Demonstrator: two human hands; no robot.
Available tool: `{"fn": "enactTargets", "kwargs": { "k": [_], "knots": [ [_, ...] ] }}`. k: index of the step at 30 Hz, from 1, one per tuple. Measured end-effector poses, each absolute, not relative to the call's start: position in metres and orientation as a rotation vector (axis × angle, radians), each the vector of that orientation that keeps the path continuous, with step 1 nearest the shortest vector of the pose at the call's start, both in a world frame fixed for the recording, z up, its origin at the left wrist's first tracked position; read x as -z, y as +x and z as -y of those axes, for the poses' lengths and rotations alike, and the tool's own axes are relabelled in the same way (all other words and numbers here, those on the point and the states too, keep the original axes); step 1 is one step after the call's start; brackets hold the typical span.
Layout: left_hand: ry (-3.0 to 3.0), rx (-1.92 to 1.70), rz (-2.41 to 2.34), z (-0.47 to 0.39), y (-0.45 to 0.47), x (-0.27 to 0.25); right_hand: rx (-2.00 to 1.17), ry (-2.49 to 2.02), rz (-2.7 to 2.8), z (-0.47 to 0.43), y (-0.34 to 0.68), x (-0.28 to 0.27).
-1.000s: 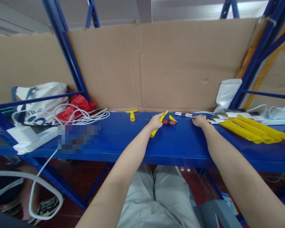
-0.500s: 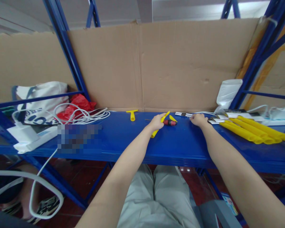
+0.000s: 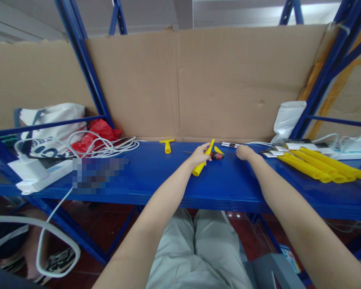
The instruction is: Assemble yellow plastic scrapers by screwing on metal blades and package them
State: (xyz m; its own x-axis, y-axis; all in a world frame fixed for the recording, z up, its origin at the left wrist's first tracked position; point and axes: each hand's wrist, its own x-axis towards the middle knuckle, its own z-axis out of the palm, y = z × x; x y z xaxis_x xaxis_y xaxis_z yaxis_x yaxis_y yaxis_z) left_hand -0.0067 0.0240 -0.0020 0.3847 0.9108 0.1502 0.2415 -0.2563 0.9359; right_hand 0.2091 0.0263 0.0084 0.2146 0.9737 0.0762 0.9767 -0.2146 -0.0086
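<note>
Two bare hands at the blue metal shelf (image 3: 156,176). Left hand (image 3: 199,155) is wrapped around a yellow plastic tube (image 3: 200,167): round open end sticks out below the fingers, toward the person; flattened tip pokes out above, leaning right and away. Tube sits tilted in the grip, near the middle of the shelf.

Right hand (image 3: 245,153) is well apart from the tube, over to its right. Fingers curled together; can't tell if anything is pinched in them, the back of the hand hides it. Black-and-white strips (image 3: 228,144) lie just beyond its fingertips.

Screwdriver (image 3: 218,156) with red-and-black handle lies between the hands, partly behind the left one; its thin shaft shows on the far side of that hand. Small yellow piece (image 3: 219,150) just behind the handle.

Yellow T-shaped piece (image 3: 167,147) lies left of the left hand, apart from it. Row of yellow tubes (image 3: 325,168) on the right side, open ends toward the person. Cardboard panel (image 3: 228,80) backs the shelf.
</note>
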Motion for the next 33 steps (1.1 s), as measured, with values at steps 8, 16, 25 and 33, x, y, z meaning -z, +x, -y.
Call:
{"fn": "enactTargets", "kwargs": {
  "k": [8,16,25,33],
  "knots": [
    [1.498,-0.936,-0.877,-0.020,-0.005,-0.002,0.101,-2.348,2.055,-0.028,0.205,-0.010],
    [1.349,-0.952,-0.808,-0.022,-0.006,-0.006,0.088,-2.264,2.046,-0.029,0.203,-0.010],
    [1.358,-0.878,-0.699,-0.021,-0.006,-0.006,-0.378,-1.403,1.671,-0.031,0.181,-0.018],
    [1.398,-0.817,-0.641,-0.017,-0.007,-0.006,-0.573,-1.191,1.653,-0.024,0.168,-0.022]
  ]
}}
